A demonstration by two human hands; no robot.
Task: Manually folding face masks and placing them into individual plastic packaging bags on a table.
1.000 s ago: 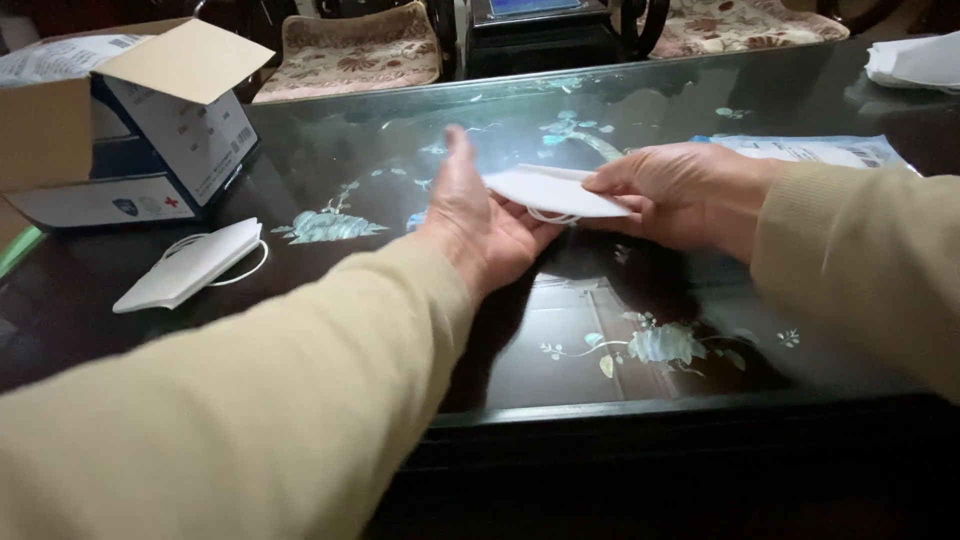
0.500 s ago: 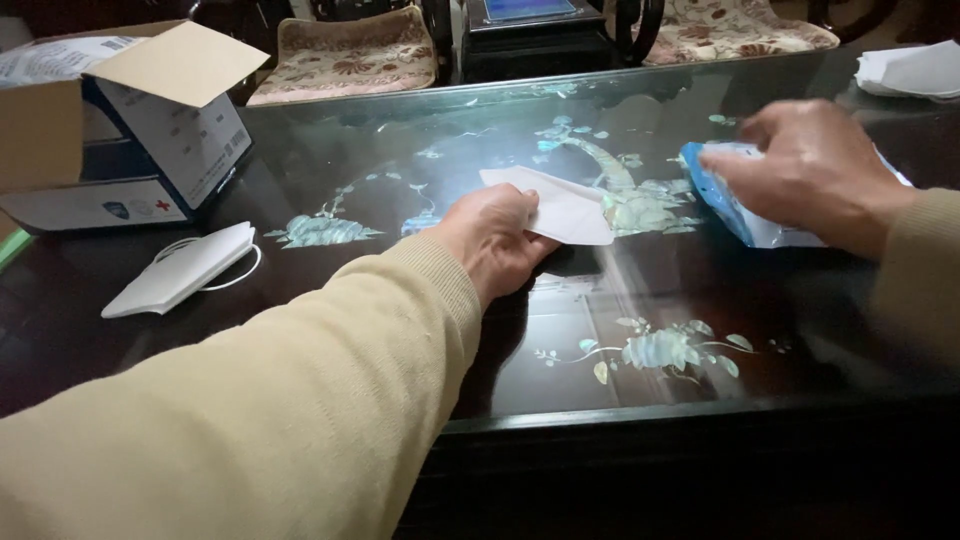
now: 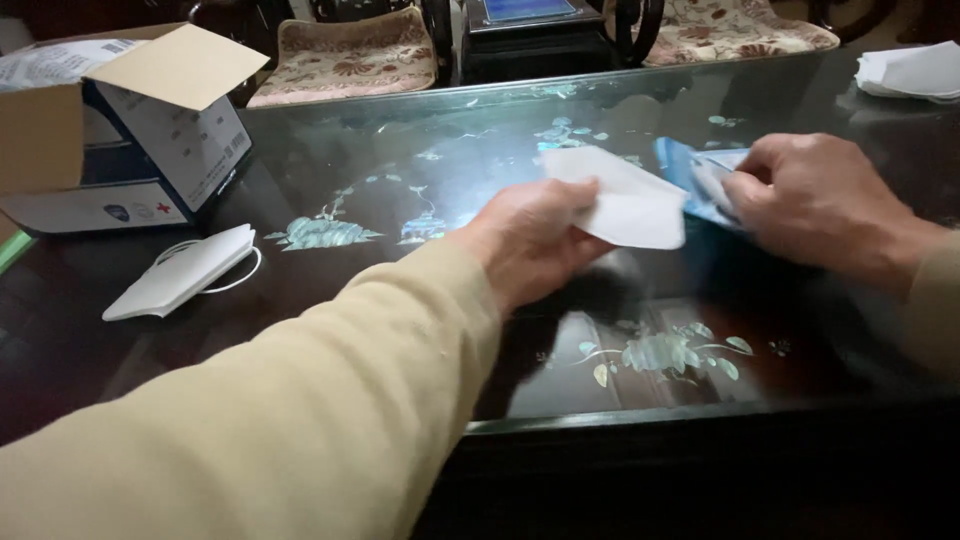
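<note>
My left hand [image 3: 528,240] holds a folded white face mask [image 3: 625,200] a little above the dark glass table [image 3: 420,180]. To its right, my right hand [image 3: 815,205] grips a blue-and-clear plastic wrapper [image 3: 690,175] and brings it up beside the mask. Mask and wrapper nearly touch at the wrapper's open end. Both sleeves are beige.
An open cardboard box [image 3: 120,130] stands at the left with a second white mask [image 3: 180,272] lying in front of it. A stack of white items [image 3: 915,72] sits at the far right corner. Cushioned chairs [image 3: 345,55] line the far side of the table.
My right hand let go of the mask, reached right to the wrapper, and has now brought it left toward the mask. My left hand has lifted the mask slightly.
</note>
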